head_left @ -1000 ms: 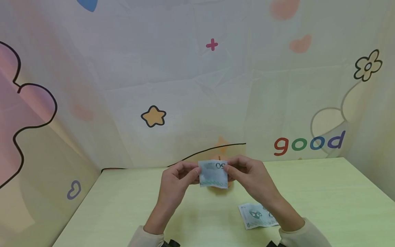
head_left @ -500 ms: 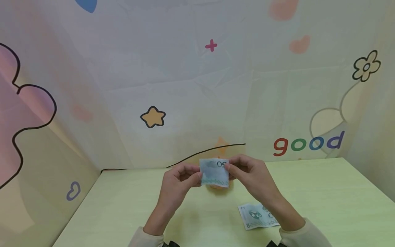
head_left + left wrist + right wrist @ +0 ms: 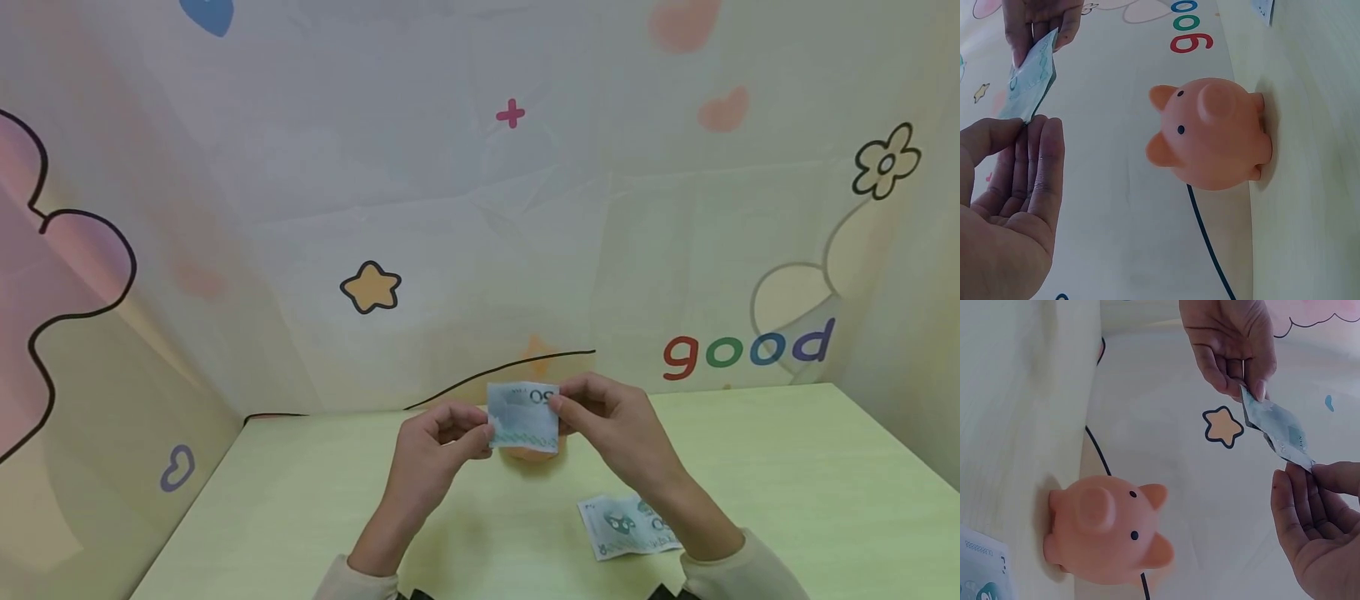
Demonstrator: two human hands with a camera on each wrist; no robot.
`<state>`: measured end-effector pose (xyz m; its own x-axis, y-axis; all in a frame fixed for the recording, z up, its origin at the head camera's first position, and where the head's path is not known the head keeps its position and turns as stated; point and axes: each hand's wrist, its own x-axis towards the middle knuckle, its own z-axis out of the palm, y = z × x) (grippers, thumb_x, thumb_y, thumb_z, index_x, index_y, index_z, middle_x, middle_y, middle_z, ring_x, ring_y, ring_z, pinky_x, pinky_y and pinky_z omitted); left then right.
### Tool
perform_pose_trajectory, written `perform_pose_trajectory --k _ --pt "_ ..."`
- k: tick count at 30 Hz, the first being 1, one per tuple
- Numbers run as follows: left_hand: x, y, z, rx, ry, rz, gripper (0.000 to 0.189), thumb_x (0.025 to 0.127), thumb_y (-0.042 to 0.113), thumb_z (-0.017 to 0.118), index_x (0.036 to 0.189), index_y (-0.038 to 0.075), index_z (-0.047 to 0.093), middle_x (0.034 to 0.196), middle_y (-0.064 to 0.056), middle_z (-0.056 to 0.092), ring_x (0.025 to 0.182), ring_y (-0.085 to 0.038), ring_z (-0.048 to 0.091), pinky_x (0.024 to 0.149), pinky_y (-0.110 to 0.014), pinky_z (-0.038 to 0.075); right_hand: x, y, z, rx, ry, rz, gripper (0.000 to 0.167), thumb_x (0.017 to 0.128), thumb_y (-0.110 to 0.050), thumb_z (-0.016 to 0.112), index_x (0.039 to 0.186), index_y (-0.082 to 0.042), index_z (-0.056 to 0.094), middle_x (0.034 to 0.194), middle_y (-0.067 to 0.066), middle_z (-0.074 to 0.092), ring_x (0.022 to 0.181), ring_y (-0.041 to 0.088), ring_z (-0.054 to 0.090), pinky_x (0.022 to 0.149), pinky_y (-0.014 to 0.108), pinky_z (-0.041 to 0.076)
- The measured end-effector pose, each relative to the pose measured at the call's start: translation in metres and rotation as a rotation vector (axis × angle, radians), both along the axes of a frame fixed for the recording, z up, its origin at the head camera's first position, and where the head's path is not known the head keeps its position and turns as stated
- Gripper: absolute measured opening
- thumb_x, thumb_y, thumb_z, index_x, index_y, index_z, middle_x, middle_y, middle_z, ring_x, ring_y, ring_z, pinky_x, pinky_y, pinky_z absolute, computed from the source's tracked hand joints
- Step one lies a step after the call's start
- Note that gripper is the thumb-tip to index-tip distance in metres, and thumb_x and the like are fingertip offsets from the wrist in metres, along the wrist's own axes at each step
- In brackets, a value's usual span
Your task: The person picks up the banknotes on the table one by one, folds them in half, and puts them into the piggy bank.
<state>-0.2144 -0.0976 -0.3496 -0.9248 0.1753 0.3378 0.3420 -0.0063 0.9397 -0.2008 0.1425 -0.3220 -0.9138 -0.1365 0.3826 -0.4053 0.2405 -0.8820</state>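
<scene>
A folded green-white banknote [image 3: 522, 419] marked 50 is held up above the table between both hands. My left hand [image 3: 435, 454] pinches its left edge between thumb and fingers, while my right hand [image 3: 618, 429] pinches the right edge near the printed number. Behind the note stands an orange piggy bank [image 3: 1213, 134], mostly hidden in the head view but whole in both wrist views, its snout toward me. The right wrist view shows the folded banknote [image 3: 1279, 428] nearly edge-on, its layers slightly apart.
Another banknote [image 3: 626, 529] lies on the pale green table [image 3: 300, 500], partly covered by my right forearm. A printed cloth backdrop [image 3: 450, 208] rises along the table's back and left side.
Both hands keep their pinch on the banknote, which has shifted very slightly up and right in the head view. The left thumb sits lower on its edge, covering less of it.
</scene>
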Motion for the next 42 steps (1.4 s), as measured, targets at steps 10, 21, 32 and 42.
perform_pose_trajectory --k 10,21,32,42 --pt "0.0018 0.0003 -0.0003 -0.012 -0.009 -0.026 0.011 0.093 -0.003 0.075 0.103 -0.006 0.073 0.096 -0.013 0.073 0.081 -0.022 0.074 0.080 -0.038 0.066 0.0008 0.0012 -0.0004 -0.005 -0.002 0.003 0.017 0.104 -0.013 0.072 0.114 0.001 0.074 0.104 0.010 0.075 0.086 0.022 0.075 0.084 0.028 0.062" --pt "0.0010 0.0005 -0.0018 -0.034 -0.027 -0.024 0.012 0.091 -0.002 0.077 0.102 -0.006 0.073 0.094 -0.015 0.073 0.078 -0.022 0.074 0.078 -0.038 0.066 0.0005 0.0029 0.0009 -0.005 0.007 -0.003 0.017 0.104 -0.013 0.072 0.114 0.000 0.074 0.103 0.010 0.076 0.086 0.022 0.075 0.085 0.028 0.062" --pt "0.0005 -0.0003 -0.0025 -0.041 -0.048 -0.032 0.014 0.090 -0.003 0.076 0.103 -0.006 0.072 0.087 -0.011 0.073 0.074 -0.021 0.074 0.076 -0.034 0.065 -0.0016 0.0015 0.0000 0.004 0.017 -0.005 0.016 0.103 -0.012 0.072 0.114 0.000 0.074 0.103 0.010 0.076 0.085 0.022 0.075 0.084 0.028 0.062" --pt "0.0006 0.0009 -0.0033 -0.058 -0.048 -0.040 0.011 0.089 -0.006 0.076 0.099 -0.009 0.072 0.082 -0.010 0.072 0.068 -0.016 0.071 0.070 -0.034 0.066 -0.0011 0.0019 -0.0006 0.017 0.021 -0.012 0.015 0.103 -0.011 0.072 0.114 0.000 0.074 0.104 0.010 0.076 0.085 0.021 0.075 0.084 0.027 0.062"
